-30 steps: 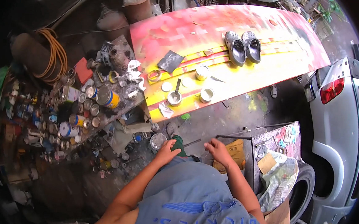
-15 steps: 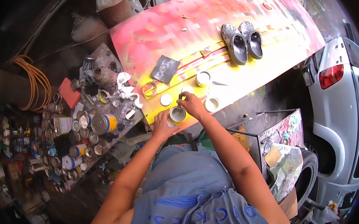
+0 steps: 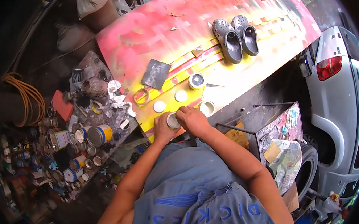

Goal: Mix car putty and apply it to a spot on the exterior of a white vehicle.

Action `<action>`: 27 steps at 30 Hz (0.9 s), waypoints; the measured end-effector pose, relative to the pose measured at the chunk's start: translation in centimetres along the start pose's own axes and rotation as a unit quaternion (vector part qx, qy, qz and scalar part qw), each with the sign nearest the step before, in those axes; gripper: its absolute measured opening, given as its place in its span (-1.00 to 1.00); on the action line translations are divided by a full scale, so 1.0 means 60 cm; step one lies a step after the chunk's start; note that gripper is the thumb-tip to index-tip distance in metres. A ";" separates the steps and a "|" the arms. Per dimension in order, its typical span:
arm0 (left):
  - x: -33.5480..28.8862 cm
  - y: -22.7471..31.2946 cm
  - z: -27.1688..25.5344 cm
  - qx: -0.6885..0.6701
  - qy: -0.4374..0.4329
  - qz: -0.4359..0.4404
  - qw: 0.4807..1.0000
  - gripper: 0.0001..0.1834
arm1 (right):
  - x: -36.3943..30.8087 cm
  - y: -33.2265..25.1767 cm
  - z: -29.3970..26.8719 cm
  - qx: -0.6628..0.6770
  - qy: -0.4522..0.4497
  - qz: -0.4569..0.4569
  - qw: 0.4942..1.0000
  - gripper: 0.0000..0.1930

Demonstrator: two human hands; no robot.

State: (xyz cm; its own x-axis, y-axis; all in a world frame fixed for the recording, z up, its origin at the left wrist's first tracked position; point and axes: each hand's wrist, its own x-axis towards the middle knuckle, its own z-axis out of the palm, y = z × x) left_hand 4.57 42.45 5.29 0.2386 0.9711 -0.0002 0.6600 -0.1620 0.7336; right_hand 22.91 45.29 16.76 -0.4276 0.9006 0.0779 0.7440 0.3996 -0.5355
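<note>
A small open can [image 3: 172, 120] with greyish contents stands at the near edge of a red, pink and yellow painted panel [image 3: 125, 44]. My left hand [image 3: 164, 128] is wrapped round the can's left side. At its right rim my right hand [image 3: 192, 121] is closed, fingers bent down over the can; whatever they pinch is hidden. Two white round lids [image 3: 159, 106] lie just beyond. Right of them are an open tin of pale contents [image 3: 207, 108] and a taller tin with a dark centre [image 3: 196, 81]. A thin pointed blade [image 3: 214, 85] lies beside that tin.
A roll of tape [image 3: 142, 97], a dark square sheet [image 3: 156, 74] and grey clogs [image 3: 232, 42] lie on the panel. At left, a cluttered bench holds several paint cans [image 3: 98, 135]. At right stand a metal-framed cart [image 3: 267, 127], a tyre [image 3: 308, 168] and a silver car [image 3: 337, 90].
My right hand has moved down and closer over the can, covering its right rim. The view has shifted slightly, so the panel sits further left. My left hand stays on the can.
</note>
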 end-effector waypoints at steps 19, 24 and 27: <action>0.042 0.072 0.004 0.035 0.081 0.106 0.990 -0.27 | -0.039 0.039 -0.055 0.060 0.063 0.005 0.996 -0.86; 0.042 0.084 0.000 0.065 0.066 0.097 0.991 -0.28 | -0.053 0.039 -0.038 0.105 0.063 0.142 0.982 -0.88; 0.036 0.083 0.006 0.062 0.084 0.090 0.990 -0.26 | -0.070 0.062 -0.004 0.287 0.087 0.314 0.901 -0.87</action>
State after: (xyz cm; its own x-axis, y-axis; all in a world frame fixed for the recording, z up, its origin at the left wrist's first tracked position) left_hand 8.65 43.68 8.68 0.2462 0.9382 0.2432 0.7025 -0.3457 0.6221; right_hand 27.60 43.01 14.64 0.1082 0.9516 -0.2878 0.4023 -0.3066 -0.8626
